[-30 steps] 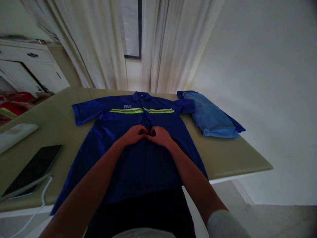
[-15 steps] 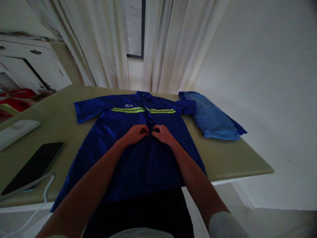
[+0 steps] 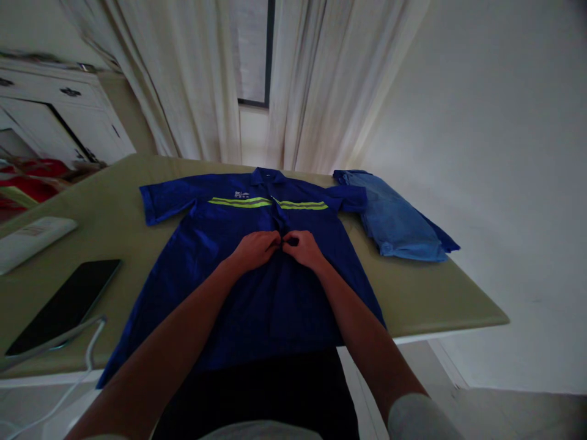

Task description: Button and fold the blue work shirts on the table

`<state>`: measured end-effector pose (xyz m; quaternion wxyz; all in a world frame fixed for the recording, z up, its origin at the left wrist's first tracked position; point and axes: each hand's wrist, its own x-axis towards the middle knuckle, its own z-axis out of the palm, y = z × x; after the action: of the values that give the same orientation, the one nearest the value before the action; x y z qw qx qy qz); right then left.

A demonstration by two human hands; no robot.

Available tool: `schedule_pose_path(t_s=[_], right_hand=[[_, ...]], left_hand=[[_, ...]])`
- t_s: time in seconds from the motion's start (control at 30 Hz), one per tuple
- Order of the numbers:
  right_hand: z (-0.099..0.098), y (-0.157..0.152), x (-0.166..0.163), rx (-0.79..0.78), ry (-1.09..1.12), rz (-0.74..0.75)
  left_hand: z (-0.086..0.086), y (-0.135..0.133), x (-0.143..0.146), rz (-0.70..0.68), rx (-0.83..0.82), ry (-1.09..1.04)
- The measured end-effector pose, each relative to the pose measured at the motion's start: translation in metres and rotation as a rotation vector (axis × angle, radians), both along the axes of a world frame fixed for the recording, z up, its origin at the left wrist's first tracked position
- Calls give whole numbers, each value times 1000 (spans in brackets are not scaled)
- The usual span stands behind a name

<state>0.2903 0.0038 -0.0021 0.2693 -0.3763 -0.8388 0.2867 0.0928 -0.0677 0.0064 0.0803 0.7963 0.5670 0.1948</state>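
A dark blue short-sleeved work shirt [image 3: 183, 244] lies spread face up, its collar away from me and a yellow-green reflective band across the chest. At the middle of its front opening, my left hand [image 3: 259, 247] pinches the cloth edge. My right hand [image 3: 303, 247] pinches the same opening from the other side, thumb and finger curled together. The fingertips of both hands meet or nearly meet. Any button between them is hidden.
The shirt rests on a greenish padded table [image 3: 440, 299]. Folded light blue jeans [image 3: 398, 220] lie at the right, touching the sleeve. At the left are a phone [image 3: 64, 305], a white cable [image 3: 94, 342] and a white flat object [image 3: 36, 238]. Curtains [image 3: 192, 79] hang behind.
My left hand has moved slightly right, bringing its fingertips up against those of my right hand at the shirt's opening. The whole view has shifted a little.
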Motion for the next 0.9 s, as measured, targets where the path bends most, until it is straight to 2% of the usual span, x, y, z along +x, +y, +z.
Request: schedule_pose_path(t_s=[0.33,0.63,0.9], right_hand=[[-1,6,4,-116,92,3],[5,1,4,-22,-1,34],[7,-5,1,-17,-21,24]], left_hand=[[-2,5,-2,43,-24,-233],[5,1,3,114,-27,-183],[9,-3,7,124,-1,-64]])
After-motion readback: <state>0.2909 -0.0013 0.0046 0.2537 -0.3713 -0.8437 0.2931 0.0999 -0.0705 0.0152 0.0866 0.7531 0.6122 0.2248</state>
